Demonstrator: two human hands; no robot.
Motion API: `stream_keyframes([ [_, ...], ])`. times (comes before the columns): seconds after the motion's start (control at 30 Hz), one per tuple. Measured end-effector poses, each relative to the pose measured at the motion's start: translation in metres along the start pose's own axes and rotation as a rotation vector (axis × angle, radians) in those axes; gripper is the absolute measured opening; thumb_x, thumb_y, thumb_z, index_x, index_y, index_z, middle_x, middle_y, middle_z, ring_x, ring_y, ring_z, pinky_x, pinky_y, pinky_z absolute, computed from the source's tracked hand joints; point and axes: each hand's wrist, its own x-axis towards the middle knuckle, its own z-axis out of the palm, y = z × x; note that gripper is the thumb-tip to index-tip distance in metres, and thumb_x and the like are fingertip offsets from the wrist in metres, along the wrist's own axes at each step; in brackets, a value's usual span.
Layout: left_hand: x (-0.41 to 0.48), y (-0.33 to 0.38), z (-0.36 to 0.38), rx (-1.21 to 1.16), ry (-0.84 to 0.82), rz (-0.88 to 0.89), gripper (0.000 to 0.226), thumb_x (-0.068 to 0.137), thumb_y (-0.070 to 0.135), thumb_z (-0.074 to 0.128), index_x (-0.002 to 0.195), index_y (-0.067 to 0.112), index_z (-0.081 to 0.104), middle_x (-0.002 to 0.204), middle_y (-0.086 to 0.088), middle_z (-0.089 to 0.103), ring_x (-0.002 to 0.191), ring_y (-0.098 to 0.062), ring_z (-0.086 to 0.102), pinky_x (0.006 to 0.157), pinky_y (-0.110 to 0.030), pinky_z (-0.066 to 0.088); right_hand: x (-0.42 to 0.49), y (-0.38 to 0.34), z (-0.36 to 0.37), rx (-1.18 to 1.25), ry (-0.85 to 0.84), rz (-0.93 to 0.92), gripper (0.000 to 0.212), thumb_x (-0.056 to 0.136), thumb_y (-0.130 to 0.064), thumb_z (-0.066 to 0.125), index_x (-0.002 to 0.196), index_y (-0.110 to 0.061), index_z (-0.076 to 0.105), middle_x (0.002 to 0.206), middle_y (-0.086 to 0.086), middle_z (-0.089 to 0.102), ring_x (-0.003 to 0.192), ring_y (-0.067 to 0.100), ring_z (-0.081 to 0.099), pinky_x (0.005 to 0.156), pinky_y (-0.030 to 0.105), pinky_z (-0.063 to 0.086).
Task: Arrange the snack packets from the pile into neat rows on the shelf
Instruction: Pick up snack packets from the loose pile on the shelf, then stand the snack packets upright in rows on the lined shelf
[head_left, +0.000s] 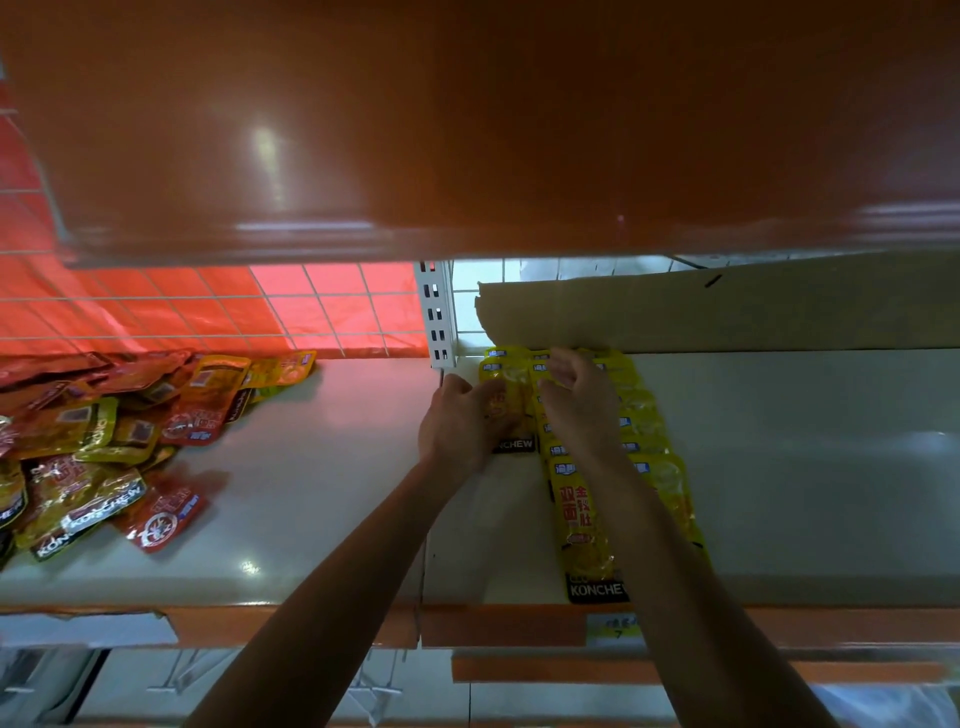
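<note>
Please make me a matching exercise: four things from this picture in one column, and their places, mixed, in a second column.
1 mixed pile of packets
2 yellow rows
3 cardboard sheet
4 price label

a front edge of the shelf
b left end of shelf
c standing at the back, right
d under left hand and right hand

Pairs: 1-b, 2-d, 3-c, 4-a

On the shelf (322, 467) the pile (104, 441) lies at the left. Right of centre, well apart from it, rows (587, 519) run near to far. The left hand (460, 421) grips their far end, the right hand (582, 410) rests beside it. Cardboard (727, 306) stands behind them, a post (436, 312) at its left.
</note>
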Motion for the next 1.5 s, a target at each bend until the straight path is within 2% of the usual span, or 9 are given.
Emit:
stream_keyframes([
  [0.4, -0.01, -0.013, -0.016, 0.039, 0.067, -0.022, 0.048, 0.093, 0.041, 0.053, 0.137, 0.022, 0.049, 0.125, -0.012, 0.052, 0.117, -0.029, 0.046, 0.093, -0.038, 0.042, -0.009, -0.015, 0.029, -0.101, -0.058, -0.112, 0.039, 0.087, -0.008, 0.055, 0.125, -0.012, 0.059, 0.125, 0.003, 0.062, 0.118, 0.015, 0.056, 0.096, 0.025, 0.042],
  [0.53, -0.027, -0.039, -0.036, 0.142, 0.162, -0.084, 0.048, 0.094, 0.039, 0.053, 0.138, 0.022, 0.047, 0.137, -0.008, 0.05, 0.123, -0.027, 0.043, 0.099, -0.038, 0.041, -0.021, -0.03, 0.067, -0.108, -0.149, -0.184, 0.04, 0.086, -0.004, 0.054, 0.125, -0.009, 0.06, 0.127, 0.007, 0.062, 0.118, 0.02, 0.056, 0.101, 0.034, 0.044],
  [0.67, -0.05, -0.073, -0.063, 0.244, 0.236, -0.209, 0.048, 0.095, 0.038, 0.051, 0.14, 0.024, 0.043, 0.143, -0.005, 0.045, 0.132, -0.025, 0.036, 0.102, -0.037, 0.037, -0.04, -0.043, 0.107, -0.138, -0.302, -0.251, 0.04, 0.09, -0.006, 0.054, 0.129, -0.013, 0.057, 0.133, 0.002, 0.058, 0.122, 0.016, 0.054, 0.103, 0.027, 0.042],
  [0.87, -0.085, -0.124, -0.106, 0.302, 0.299, -0.387, 0.045, 0.097, 0.034, 0.048, 0.14, 0.022, 0.042, 0.142, -0.007, 0.043, 0.131, -0.026, 0.036, 0.103, -0.037, 0.037, -0.071, -0.062, 0.17, -0.193, -0.466, -0.297, 0.04, 0.091, -0.01, 0.056, 0.131, -0.015, 0.055, 0.137, 0.002, 0.056, 0.126, 0.019, 0.051, 0.108, 0.031, 0.039],
  [1.03, -0.111, -0.164, -0.14, 0.303, 0.371, -0.525, 0.039, 0.092, 0.021, 0.052, 0.132, 0.018, 0.05, 0.135, -0.009, 0.049, 0.125, -0.03, 0.038, 0.099, -0.038, 0.034, -0.096, -0.076, 0.218, -0.251, -0.608, -0.384, 0.041, 0.086, -0.007, 0.057, 0.127, -0.013, 0.058, 0.129, 0.007, 0.061, 0.12, 0.024, 0.055, 0.1, 0.032, 0.042],
  [1.13, -0.126, -0.186, -0.154, 0.335, 0.404, -0.624, 0.04, 0.091, 0.029, 0.054, 0.128, 0.016, 0.05, 0.134, -0.011, 0.046, 0.124, -0.032, 0.038, 0.097, -0.041, 0.036, -0.113, -0.082, 0.249, -0.294, -0.666, -0.385, 0.039, 0.085, -0.015, 0.061, 0.123, -0.016, 0.059, 0.122, 0.008, 0.064, 0.114, 0.028, 0.056, 0.091, 0.034, 0.043],
  [1.23, -0.134, -0.204, -0.162, 0.311, 0.461, -0.762, 0.048, 0.092, 0.042, 0.054, 0.129, 0.013, 0.048, 0.136, -0.016, 0.042, 0.124, -0.036, 0.038, 0.097, -0.044, 0.035, -0.129, -0.084, 0.273, -0.386, -0.655, -0.424, 0.034, 0.085, -0.03, 0.063, 0.116, -0.018, 0.058, 0.113, 0.009, 0.065, 0.108, 0.032, 0.057, 0.084, 0.036, 0.045],
  [1.33, -0.134, -0.217, -0.168, 0.316, 0.463, -0.849, 0.059, 0.088, 0.05, 0.057, 0.126, 0.007, 0.046, 0.128, -0.021, 0.047, 0.119, -0.038, 0.043, 0.094, -0.042, 0.036, -0.14, -0.084, 0.29, -0.538, -0.606, -0.477, 0.048, 0.079, -0.042, 0.067, 0.115, -0.015, 0.052, 0.112, 0.01, 0.058, 0.109, 0.032, 0.05, 0.084, 0.04, 0.043],
  [1.5, -0.129, -0.224, -0.175, 0.227, 0.462, -0.803, 0.056, 0.083, 0.03, 0.07, 0.129, 0.013, 0.042, 0.133, -0.017, 0.042, 0.116, -0.042, 0.046, 0.089, -0.044, 0.042, -0.142, -0.083, 0.303, -0.607, -0.582, -0.505, 0.05, 0.084, -0.037, 0.065, 0.123, -0.012, 0.045, 0.122, 0.01, 0.052, 0.113, 0.028, 0.049, 0.087, 0.037, 0.043],
])
